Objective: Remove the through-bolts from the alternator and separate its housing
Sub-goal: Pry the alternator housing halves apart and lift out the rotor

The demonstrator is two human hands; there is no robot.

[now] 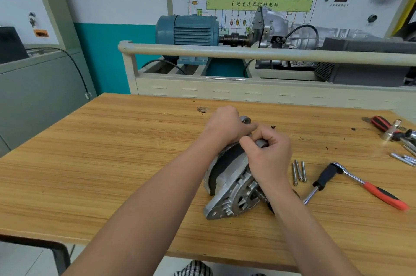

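Observation:
The silver alternator point(231, 183) lies on its side on the wooden table point(117, 163), its finned front housing toward me and a dark stator band showing around its middle. My left hand point(225, 127) grips the far housing near its mounting ear. My right hand point(267, 154) is closed over the top of the near housing. Three removed through-bolts point(299, 173) lie side by side on the table just right of my right wrist. Whether the two housing halves have parted is hidden by my hands.
A ratchet wrench with a black and orange handle point(360, 183) lies right of the bolts. More tools, sockets and a red-black handle point(391, 129) sit at the table's far right edge. A cream rail and motor rig point(186, 30) stand behind the table.

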